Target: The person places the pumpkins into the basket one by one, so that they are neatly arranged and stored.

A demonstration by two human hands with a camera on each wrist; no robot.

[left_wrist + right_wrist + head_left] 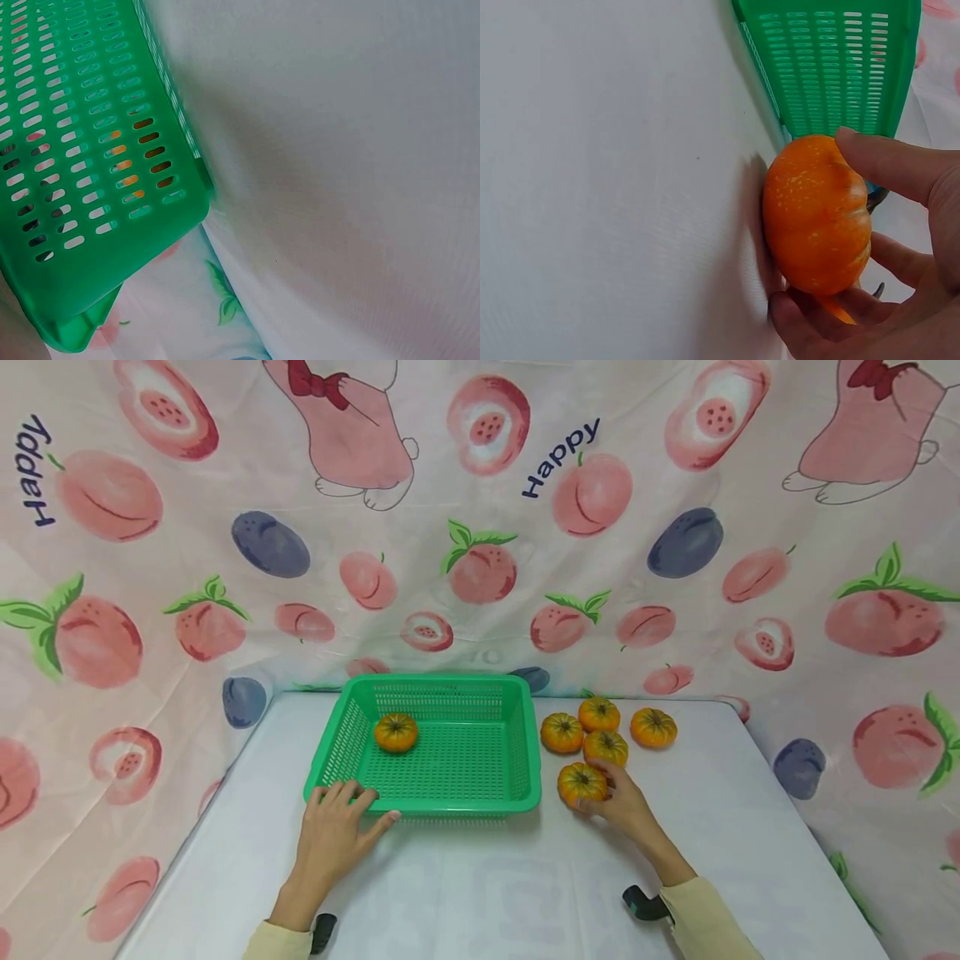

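Observation:
My right hand (618,797) grips a small orange pumpkin (581,783) beside the basket's near right corner. In the right wrist view the thumb lies on one side of this pumpkin (814,217) and the fingers curl under the other; it seems to sit on the table. My left hand (333,831) rests on the near left rim of a green plastic basket (450,807), thumb spread away from the fingers. Only the basket's slotted wall (90,150) shows well in the left wrist view; those fingers are hidden. One pumpkin (396,732) lies inside the basket.
Several more pumpkins (562,732) stand in a loose group right of the basket, with one pumpkin (653,727) a little apart. Everything is on a white table (480,885). A fruit-patterned cloth (420,543) hangs behind and at the sides.

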